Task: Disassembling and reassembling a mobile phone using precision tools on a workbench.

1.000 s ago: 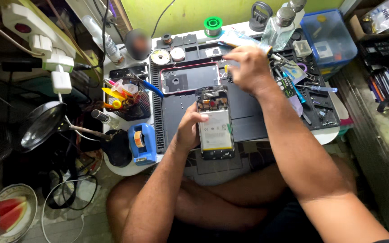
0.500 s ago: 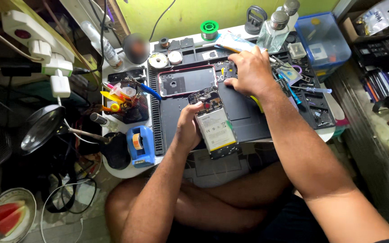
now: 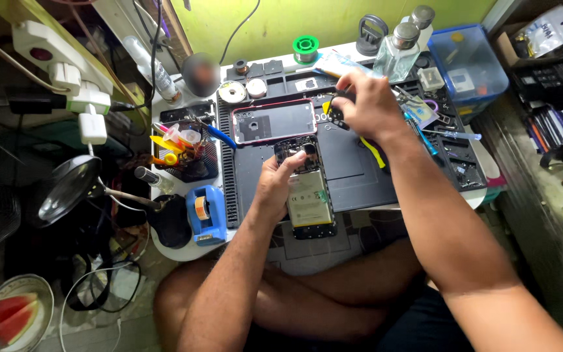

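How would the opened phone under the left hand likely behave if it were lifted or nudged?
The opened phone looks flat and rigid, so it would probably slide rather than roll on the dark work mat. Its exposed board and battery suggest fragility. The left hand grips one edge, and its lower end overhangs the mat, so it might tip.

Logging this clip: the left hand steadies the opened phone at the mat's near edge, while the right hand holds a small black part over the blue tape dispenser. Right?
Not quite. The head view shows the left hand on the opened phone, but the right hand holds the small black part above the dark work mat, beside the red-rimmed back cover. The blue tape dispenser sits far left.
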